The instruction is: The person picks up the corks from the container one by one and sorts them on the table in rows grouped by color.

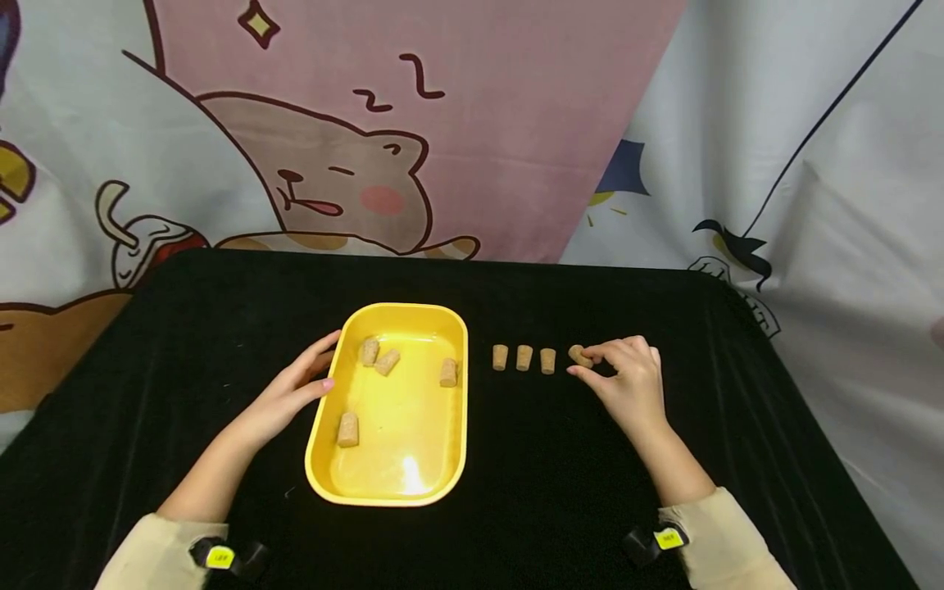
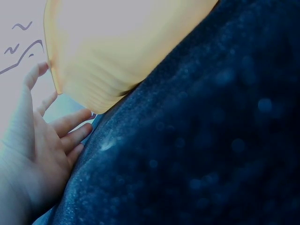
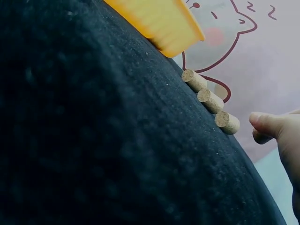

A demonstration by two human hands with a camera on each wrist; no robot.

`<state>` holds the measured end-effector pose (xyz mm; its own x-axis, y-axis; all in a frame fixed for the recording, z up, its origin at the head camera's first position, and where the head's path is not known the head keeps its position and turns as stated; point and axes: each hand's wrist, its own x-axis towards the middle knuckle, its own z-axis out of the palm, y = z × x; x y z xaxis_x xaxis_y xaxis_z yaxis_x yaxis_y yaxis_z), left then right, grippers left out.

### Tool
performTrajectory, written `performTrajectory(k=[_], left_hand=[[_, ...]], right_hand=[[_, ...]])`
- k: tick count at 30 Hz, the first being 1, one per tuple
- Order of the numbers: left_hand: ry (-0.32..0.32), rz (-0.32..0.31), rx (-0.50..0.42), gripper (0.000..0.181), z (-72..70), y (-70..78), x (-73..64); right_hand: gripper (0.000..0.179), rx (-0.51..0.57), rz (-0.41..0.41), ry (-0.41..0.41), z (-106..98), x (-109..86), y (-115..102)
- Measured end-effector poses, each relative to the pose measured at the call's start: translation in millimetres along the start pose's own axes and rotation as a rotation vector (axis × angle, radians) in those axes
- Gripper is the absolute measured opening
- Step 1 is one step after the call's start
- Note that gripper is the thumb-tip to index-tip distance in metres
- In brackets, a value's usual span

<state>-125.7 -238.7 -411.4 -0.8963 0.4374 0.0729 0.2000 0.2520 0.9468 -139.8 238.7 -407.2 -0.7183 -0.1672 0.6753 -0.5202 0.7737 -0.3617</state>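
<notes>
My right hand point(image 1: 633, 381) pinches a tapered cork stopper point(image 1: 579, 356) between thumb and fingers at the right end of a row. Three more cork stoppers point(image 1: 524, 358) stand side by side to its left, also seen in the right wrist view, where the nearest cork point(image 3: 227, 123) sits just left of the thumb. With fairly straight, spread fingers, my left hand point(image 1: 295, 383) touches the left side of a yellow tray point(image 1: 391, 500). In the left wrist view, its fingertips meet the outer wall of the tray point(image 2: 103, 70).
Several loose corks lie inside the tray, among them one cork point(image 1: 348, 429) at lower left and another cork point(image 1: 448, 373) by the right wall. A black cloth point(image 1: 560, 500) covers the table. Behind it hangs a cartoon-printed curtain point(image 1: 501, 123).
</notes>
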Motion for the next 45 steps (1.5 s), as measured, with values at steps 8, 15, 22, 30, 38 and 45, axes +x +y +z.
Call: performTrajectory(k=[8, 15, 22, 30, 38, 45], left_hand=[[0.0, 0.005, -0.001, 0.059, 0.5, 0.1, 0.2], [0.0, 0.011, -0.003, 0.059, 1.2, 2.8, 0.0], [-0.002, 0.01, 0.001, 0.059, 0.1, 2.1, 0.5], [-0.007, 0.009, -0.003, 0.059, 0.1, 1.4, 0.0], [-0.003, 0.024, -0.002, 0.059, 0.3, 1.8, -0.8], [-0.008, 0.011, -0.005, 0.059, -0.1, 1.3, 0.2]], right_hand=[[0.03, -0.007, 0.002, -0.025, 6.1, -3.1, 4.0], [0.03, -0.017, 0.027, -0.077, 8.7, -4.3, 5.7], [0.032, -0.039, 0.101, -0.166, 9.8, -5.2, 5.9], [0.03, 0.003, 0.155, -0.23, 8.8, -6.0, 5.3], [0.028, -0.004, 0.144, -0.245, 7.1, -5.8, 5.4], [0.033, -0.046, 0.12, -0.243, 3.4, -3.4, 3.7]])
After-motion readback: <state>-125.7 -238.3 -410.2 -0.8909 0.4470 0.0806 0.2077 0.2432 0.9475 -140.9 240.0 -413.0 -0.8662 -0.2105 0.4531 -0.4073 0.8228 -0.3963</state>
